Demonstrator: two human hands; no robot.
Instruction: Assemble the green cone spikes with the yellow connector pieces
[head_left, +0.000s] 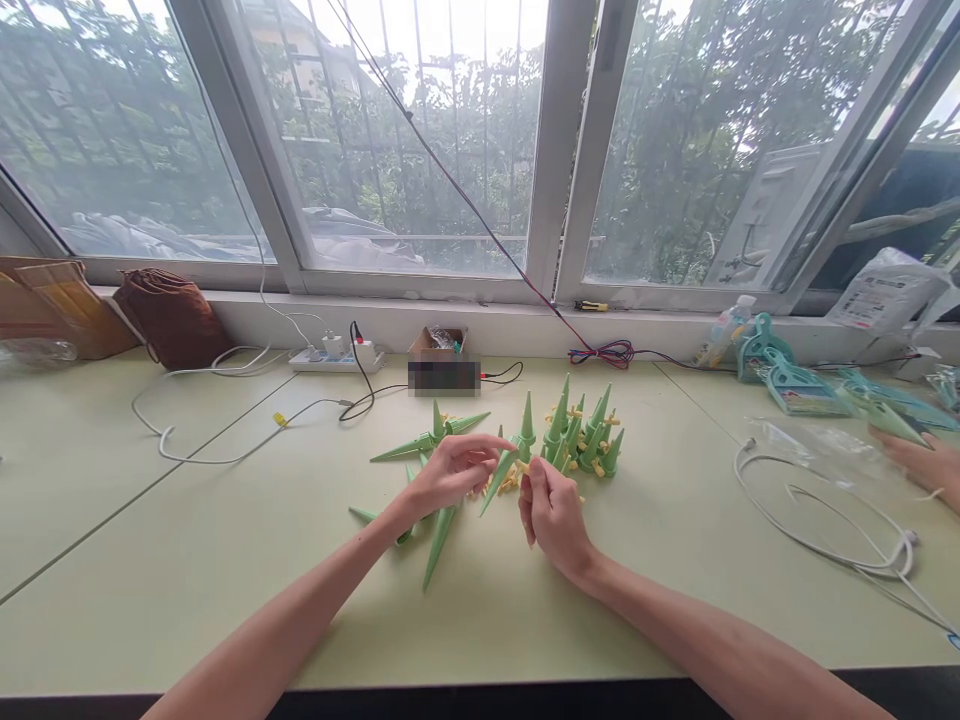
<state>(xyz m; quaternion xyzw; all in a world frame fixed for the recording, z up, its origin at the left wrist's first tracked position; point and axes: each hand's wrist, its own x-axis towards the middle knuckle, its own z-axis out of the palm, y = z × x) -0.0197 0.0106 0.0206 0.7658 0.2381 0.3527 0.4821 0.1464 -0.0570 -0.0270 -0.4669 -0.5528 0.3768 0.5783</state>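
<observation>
Over the table my left hand (454,472) has its index finger stretched along the wide end of a green plastic cone (497,482). Its other fingers curl beside the cone, which points down and left. My right hand (556,515) pinches a small yellow plastic piece (524,466) between thumb and index finger, right by the cone's wide end. Whether piece and cone are joined, I cannot tell. Behind my hands lie loose yellow pieces (506,482), partly hidden. Several green cones (574,437) with yellow pieces stand upright beyond my right hand. More green cones (441,545) lie around my left hand.
A small cardboard box (437,343) and a power strip (337,358) stand at the back. White cables (240,462) cross the left side. At right are a coiled white cable (802,545), teal clip-like items (802,385) and another person's hand (919,460) with a green piece.
</observation>
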